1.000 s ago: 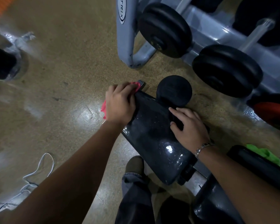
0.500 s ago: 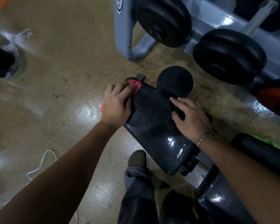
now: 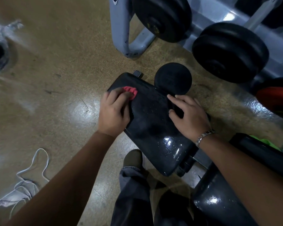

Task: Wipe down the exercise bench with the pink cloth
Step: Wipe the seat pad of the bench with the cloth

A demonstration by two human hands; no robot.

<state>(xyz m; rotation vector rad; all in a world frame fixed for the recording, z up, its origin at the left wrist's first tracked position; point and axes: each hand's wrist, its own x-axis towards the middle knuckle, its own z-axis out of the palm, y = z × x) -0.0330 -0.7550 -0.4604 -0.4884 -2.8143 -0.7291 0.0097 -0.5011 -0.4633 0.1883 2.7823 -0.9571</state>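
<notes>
Cloth (image 3: 130, 91): my left grip (image 3: 114, 111) is clutching it, rubbing far corner of desk (image 3: 153, 128); right grip (image 3: 189, 116), spread flat, is bracing desk against rubbing.

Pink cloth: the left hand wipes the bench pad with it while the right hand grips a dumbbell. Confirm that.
Not quite. The head view shows the right hand resting open on the bench pad, gripping no dumbbell. The left hand does wipe the pad with the pink cloth.
</notes>
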